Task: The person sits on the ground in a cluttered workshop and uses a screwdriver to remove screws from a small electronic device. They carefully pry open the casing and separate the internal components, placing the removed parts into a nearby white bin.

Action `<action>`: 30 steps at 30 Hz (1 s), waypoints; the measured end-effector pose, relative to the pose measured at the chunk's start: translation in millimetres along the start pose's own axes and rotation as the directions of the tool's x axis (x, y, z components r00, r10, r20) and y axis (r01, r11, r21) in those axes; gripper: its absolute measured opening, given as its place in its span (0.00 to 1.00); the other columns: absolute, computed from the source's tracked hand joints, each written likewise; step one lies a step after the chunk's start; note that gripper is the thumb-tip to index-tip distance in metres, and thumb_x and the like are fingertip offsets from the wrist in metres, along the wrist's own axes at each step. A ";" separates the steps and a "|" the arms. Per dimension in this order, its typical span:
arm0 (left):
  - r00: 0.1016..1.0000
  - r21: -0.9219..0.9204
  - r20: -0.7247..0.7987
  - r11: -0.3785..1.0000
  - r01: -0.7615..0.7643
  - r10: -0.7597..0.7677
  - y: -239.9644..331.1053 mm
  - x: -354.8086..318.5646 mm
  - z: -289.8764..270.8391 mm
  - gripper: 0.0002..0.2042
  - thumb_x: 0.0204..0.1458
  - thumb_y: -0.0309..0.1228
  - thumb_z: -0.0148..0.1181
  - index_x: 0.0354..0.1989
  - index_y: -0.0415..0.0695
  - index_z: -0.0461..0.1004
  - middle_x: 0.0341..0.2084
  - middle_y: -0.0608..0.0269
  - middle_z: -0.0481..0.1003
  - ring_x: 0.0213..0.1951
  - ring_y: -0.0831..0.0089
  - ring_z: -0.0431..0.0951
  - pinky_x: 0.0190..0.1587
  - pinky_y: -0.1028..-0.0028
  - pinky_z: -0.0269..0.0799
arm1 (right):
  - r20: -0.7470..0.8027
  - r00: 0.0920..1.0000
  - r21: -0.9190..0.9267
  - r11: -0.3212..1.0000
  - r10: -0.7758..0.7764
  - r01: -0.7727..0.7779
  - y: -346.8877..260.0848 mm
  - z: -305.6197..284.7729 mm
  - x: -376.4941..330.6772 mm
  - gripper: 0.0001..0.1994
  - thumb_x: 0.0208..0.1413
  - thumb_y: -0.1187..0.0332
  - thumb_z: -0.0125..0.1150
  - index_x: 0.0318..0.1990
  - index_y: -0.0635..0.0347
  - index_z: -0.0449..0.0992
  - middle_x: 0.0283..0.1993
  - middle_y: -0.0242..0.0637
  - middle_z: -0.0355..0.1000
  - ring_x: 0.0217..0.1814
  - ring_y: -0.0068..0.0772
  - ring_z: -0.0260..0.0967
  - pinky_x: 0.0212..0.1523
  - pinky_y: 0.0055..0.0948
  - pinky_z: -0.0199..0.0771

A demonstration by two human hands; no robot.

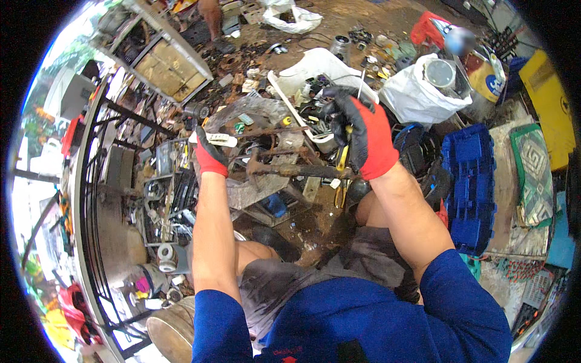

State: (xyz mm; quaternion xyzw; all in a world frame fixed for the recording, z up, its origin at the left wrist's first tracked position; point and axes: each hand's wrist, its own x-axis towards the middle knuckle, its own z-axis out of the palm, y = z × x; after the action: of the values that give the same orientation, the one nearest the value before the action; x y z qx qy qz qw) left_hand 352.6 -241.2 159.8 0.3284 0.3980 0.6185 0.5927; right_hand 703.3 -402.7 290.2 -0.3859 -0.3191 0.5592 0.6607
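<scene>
My left hand (212,156), in a red and black glove, is closed around a white plastic strip (223,140) with small dark marks along it. To the right, my right hand (369,136) wears a matching glove, its fingers curled around a yellow-handled tool (342,158). The handle shows below the fingers; a thin pale shaft seems to stick up above them, its kind unclear. Between my hands a hammer (290,170) lies across a cluttered work block. Yellow-handled pliers (341,195) lie nearer me. Past my right hand stands a white bin (284,91) with dark scrap parts.
A white sack (407,91) holding a clear container stands at far right. Nearer is a blue plastic case (469,187). A metal rack (91,199) runs along the left. Scrap litters the floor beyond; another person's leg (210,18) shows at the top.
</scene>
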 end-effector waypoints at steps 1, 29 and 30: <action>0.989 0.011 -0.082 0.992 0.126 -0.125 -11.0 0.9 13.1 0.23 0.57 0.53 0.55 0.54 0.51 0.70 0.46 0.59 0.75 0.45 0.59 0.77 0.46 0.58 0.76 | -0.024 0.997 -0.021 0.997 -0.074 0.074 -7.6 -16.6 5.3 0.12 0.61 0.62 0.58 0.45 0.58 0.78 0.28 0.27 0.73 0.21 0.14 0.63 0.20 0.18 0.60; 0.823 0.571 0.171 0.735 0.365 -0.542 -12.9 -133.8 57.1 0.32 0.48 0.20 0.63 0.64 0.38 0.58 0.60 0.55 0.66 0.60 0.64 0.67 0.61 0.64 0.64 | 0.622 0.733 -0.357 0.933 0.276 -0.049 143.4 30.9 80.1 0.18 0.58 0.73 0.52 0.57 0.62 0.67 0.53 0.51 0.68 0.57 0.49 0.68 0.57 0.40 0.68; 0.825 0.583 0.121 0.713 0.391 -0.551 -12.6 -133.1 48.6 0.32 0.49 0.20 0.63 0.64 0.38 0.59 0.59 0.55 0.66 0.60 0.64 0.67 0.61 0.64 0.64 | 0.613 0.745 -0.364 0.931 0.263 -0.029 150.5 34.1 79.1 0.20 0.58 0.73 0.52 0.58 0.62 0.66 0.54 0.52 0.68 0.58 0.50 0.67 0.57 0.41 0.68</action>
State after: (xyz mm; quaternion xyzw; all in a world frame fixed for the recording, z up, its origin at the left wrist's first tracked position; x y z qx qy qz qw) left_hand 412.1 -368.8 180.2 0.4518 0.5346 0.2545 0.6673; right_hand 613.6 -308.0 175.9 -0.2964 -0.5864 0.6469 0.3870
